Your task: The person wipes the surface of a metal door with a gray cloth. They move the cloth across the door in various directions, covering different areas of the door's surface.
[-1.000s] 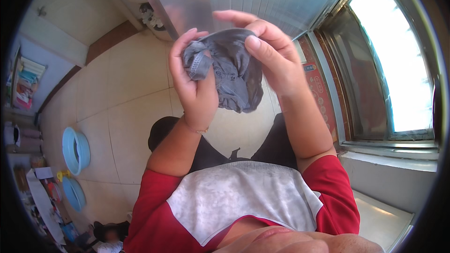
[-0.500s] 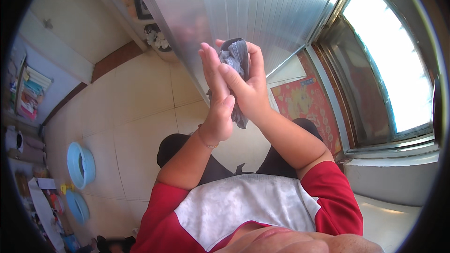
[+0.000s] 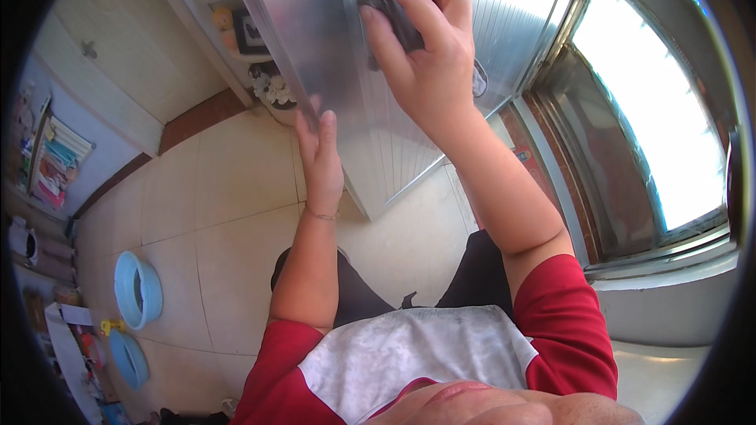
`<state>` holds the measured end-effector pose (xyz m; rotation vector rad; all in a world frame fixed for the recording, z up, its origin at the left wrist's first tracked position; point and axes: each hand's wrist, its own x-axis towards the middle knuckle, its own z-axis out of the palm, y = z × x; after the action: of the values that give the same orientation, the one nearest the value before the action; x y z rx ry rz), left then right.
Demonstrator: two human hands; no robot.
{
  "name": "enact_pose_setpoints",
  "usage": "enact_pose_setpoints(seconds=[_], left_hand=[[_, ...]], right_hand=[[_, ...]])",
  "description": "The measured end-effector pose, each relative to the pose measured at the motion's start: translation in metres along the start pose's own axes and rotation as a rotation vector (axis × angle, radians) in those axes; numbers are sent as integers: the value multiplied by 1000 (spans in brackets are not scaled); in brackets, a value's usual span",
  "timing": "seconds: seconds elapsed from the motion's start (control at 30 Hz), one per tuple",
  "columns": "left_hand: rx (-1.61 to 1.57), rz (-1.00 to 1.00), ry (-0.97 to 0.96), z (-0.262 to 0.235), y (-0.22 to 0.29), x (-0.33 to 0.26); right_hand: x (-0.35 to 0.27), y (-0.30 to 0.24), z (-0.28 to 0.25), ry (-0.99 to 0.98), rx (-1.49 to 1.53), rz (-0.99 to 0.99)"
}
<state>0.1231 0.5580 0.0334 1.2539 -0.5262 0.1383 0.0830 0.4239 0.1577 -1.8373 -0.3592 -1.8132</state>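
While the right hand [image 3: 433, 39] was raised at the upper middle of the view, its fingers were bent and closed around a bunched grey cloth [image 3: 405, 27]. The thumb lay along the near left side of the cloth, and part of the fabric projected above the index finger. The cloth was located in front of the frosted, ribbed panel [image 3: 346, 55]; full contact between the two could not be confirmed, since the fingers covered much of the fabric.

The left hand [image 3: 321, 153], with a thin bracelet [image 3: 321, 214] at the wrist, was positioned lower, at the left vertical edge of the panel. It was partly open, the thumb set apart from the fingers, and held no cloth. Whether it gripped the edge or only rested against it could not be determined.

Relative to the frame half a second earlier, the following differed. The cloth had been pressed between both palms; it was now retained by the right hand alone and stood higher in the view. The left hand had separated from it and shifted to the panel edge. The red mat [image 3: 526, 159], previously exposed over a broad area, showed only a small portion beside the right forearm.
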Motion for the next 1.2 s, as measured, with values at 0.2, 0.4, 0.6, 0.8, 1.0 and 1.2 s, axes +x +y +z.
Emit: enact_pose_setpoints(seconds=[0.2, 0.4, 0.6, 0.8, 1.0, 1.2], left_hand=[[16, -64, 28, 8, -3, -4], [57, -48, 41, 11, -1, -9], [58, -48, 46, 13, -2, -15], [63, -52, 54, 14, 1, -18], [46, -49, 63, 14, -1, -16], [51, -49, 64, 17, 1, -18]], right_hand=[[1, 10, 21, 2, -194, -86], [1, 9, 27, 41, -174, -82], [3, 8, 19, 24, -220, -133], [4, 8, 13, 12, -251, -150], [0, 14, 8, -13, -271, -103], [5, 13, 11, -13, -252, -163]])
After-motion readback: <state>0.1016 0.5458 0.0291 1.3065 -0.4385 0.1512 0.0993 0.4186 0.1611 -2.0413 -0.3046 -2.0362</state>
